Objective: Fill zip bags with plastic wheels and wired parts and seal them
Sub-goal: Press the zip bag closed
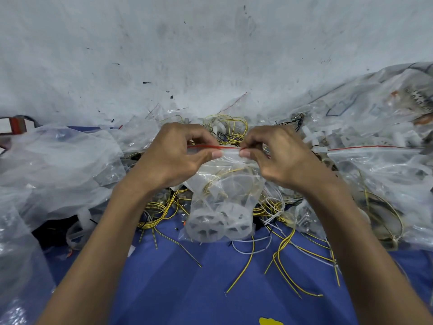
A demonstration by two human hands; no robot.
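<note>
A clear zip bag (222, 207) hangs in front of me above the blue surface. Its red zip strip (228, 148) runs level between my hands. My left hand (178, 158) pinches the strip's left part between thumb and fingers. My right hand (274, 156) pinches it just right of the middle. Inside the bag, white spoked plastic wheels (210, 225) fill the bottom and a yellow wired part (222, 177) curls above them. I cannot tell how much of the strip is pressed closed.
Loose yellow and white wires (281, 249) trail over the blue table (187, 277). A large clear bag (384, 174) with a red strip holds white parts at right. Crumpled plastic bags (58, 170) pile up at left. A scuffed white wall (210, 55) stands close behind.
</note>
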